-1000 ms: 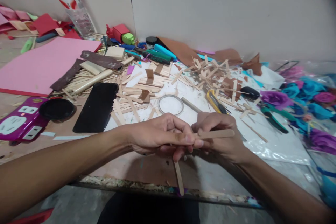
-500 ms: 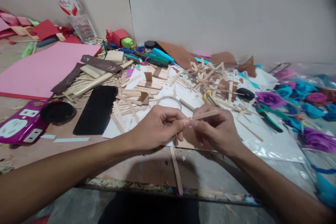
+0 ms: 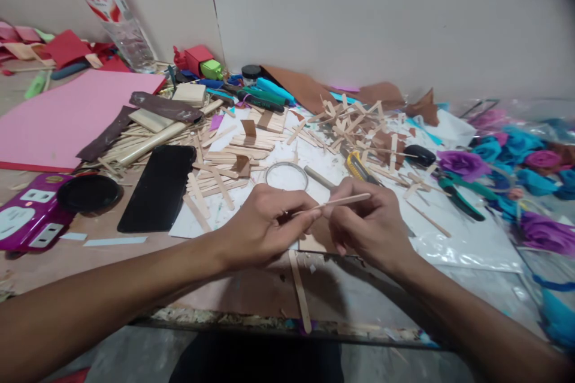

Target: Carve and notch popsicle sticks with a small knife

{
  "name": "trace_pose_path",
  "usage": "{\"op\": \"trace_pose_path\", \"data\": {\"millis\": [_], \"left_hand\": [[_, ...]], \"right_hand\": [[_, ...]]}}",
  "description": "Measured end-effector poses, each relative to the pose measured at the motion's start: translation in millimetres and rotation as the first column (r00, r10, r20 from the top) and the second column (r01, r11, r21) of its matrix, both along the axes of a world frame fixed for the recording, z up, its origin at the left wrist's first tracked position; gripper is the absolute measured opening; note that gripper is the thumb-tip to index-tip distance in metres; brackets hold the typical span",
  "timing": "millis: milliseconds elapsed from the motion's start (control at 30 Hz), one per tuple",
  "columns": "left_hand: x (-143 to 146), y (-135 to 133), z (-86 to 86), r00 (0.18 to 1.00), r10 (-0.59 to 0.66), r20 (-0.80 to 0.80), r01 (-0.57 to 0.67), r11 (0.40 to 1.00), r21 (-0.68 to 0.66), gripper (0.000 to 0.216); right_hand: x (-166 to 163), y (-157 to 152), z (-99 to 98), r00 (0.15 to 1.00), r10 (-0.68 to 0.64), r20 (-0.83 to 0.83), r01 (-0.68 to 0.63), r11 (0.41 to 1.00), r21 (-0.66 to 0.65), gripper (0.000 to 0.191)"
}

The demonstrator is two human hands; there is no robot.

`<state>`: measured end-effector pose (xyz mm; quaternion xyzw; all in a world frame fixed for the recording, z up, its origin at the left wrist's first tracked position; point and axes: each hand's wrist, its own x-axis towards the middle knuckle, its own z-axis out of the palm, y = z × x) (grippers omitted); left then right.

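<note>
Between my two hands is a wooden craft stick [image 3: 348, 199], raised above the work area and seen nearly edge-on. My left hand [image 3: 274, 221] pinches its left end between thumb and fingertips. My right hand [image 3: 366, 221] has its fingers curled round the stick near its middle, and the right end points out past the knuckles. Below the hands lies a brown board [image 3: 317, 240], partly covered by them. Another craft stick [image 3: 300, 293] lies on the table, its tip near the front edge. A clear ring [image 3: 287, 178] rests on white paper just beyond my left hand.
A black phone [image 3: 157, 188] and a purple power socket [image 3: 36, 209] are at left. Piled craft sticks [image 3: 354, 125] lie at the back. A yellow utility knife [image 3: 357, 164] and green-handled pliers [image 3: 460, 197] are at right, by paper flowers [image 3: 465, 164]. A bottle [image 3: 117, 24] leans on the wall.
The stick has turned in my fingers from its flat face to a thinner, edge-on view. My right thumb has drawn back slightly from the left fingertips. The view has shifted slightly.
</note>
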<state>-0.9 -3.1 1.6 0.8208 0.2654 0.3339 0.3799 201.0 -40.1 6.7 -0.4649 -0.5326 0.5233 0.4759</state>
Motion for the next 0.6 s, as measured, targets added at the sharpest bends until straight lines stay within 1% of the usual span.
{"op": "trace_pose_path", "data": {"millis": [267,333,400,433,467,500,567,600], "left_hand": [[3,-3,-2.5,0.999,0.029,0.021,-0.032,0.988,0.151,0.02],[2,-2,-2.2,0.999,0.026,0.032,-0.032,0.977,0.21,0.017],[0,1,-2.2,0.999,0.018,0.041,-0.03,0.952,0.305,0.014],[-2,3,-2.6,0.999,0.015,0.046,-0.031,0.926,0.376,0.014],[-3,6,-3.4,0.998,0.018,0.056,-0.042,0.887,0.46,0.015],[-5,9,-4.5,0.998,0.024,0.062,-0.054,0.836,0.547,0.016],[-8,14,-6.8,0.996,0.054,0.072,-0.089,0.716,0.693,0.019],[-9,16,-7.6,0.995,0.076,0.068,-0.102,0.668,0.738,0.02]], "right_hand": [[-6,-8,-1.2,0.999,-0.038,0.01,0.037,0.998,0.057,0.02],[-5,-7,-1.4,0.999,-0.043,0.022,0.041,0.996,0.085,0.02],[0,-4,-1.0,0.998,-0.03,0.058,0.021,0.988,0.152,0.016],[2,-1,-0.5,0.995,-0.024,0.097,0.003,0.978,0.21,0.013],[5,2,0.2,0.989,-0.025,0.148,-0.02,0.956,0.293,0.009],[9,5,1.0,0.978,-0.032,0.206,-0.052,0.92,0.388,0.006],[13,10,3.0,0.945,-0.083,0.317,-0.12,0.813,0.569,0.012],[15,12,3.9,0.925,-0.12,0.36,-0.15,0.756,0.637,0.017]]}}
